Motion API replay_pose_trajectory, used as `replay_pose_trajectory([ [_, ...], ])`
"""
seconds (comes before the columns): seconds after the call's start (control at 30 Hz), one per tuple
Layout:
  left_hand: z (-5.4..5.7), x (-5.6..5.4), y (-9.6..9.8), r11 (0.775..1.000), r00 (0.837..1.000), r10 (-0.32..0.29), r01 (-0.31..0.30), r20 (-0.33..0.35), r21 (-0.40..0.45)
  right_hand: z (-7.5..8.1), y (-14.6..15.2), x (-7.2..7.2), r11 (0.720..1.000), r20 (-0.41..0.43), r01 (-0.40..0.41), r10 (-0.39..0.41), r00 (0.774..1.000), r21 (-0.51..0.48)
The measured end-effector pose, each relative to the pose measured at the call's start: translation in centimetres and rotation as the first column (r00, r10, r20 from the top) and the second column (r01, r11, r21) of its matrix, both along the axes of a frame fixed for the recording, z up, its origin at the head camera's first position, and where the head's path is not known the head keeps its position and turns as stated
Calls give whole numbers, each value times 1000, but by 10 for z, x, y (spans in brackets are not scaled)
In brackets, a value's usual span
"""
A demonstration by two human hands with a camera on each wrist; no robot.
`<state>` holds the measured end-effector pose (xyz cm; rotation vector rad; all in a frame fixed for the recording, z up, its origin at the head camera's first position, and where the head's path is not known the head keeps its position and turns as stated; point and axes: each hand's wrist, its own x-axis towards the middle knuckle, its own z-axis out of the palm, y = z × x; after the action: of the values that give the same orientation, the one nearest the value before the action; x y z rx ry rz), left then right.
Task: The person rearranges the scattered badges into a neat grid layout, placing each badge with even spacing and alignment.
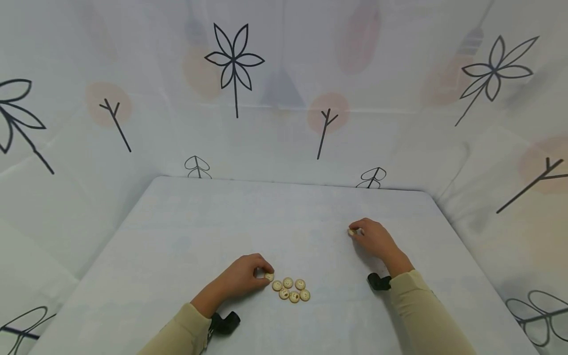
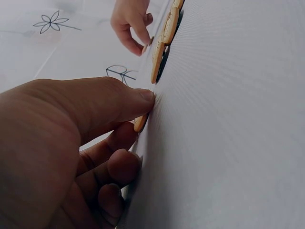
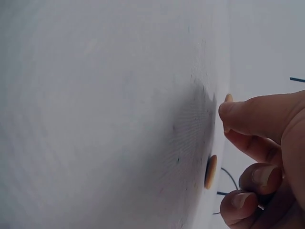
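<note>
A pale round button sits at the fingertips of the left hand, pinched edge-on between thumb and forefinger, just left of a cluster of six buttons on the white worktop. Farther off and to the right, a second pinched button pokes leftward from the right hand, its fingers narrow around it. One loose button lies near that hand's remaining curled fingers.

No text, label, brand, number or sign is legible in any view.
</note>
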<state>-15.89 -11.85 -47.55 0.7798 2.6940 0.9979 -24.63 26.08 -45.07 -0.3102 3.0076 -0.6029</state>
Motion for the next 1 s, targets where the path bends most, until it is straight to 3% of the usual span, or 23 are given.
replay_pose_trajectory([
  [1.0,3,-1,1,1000,1000,-9,9,28,12,-1,5,-7,999,30,17,-18,999,31],
])
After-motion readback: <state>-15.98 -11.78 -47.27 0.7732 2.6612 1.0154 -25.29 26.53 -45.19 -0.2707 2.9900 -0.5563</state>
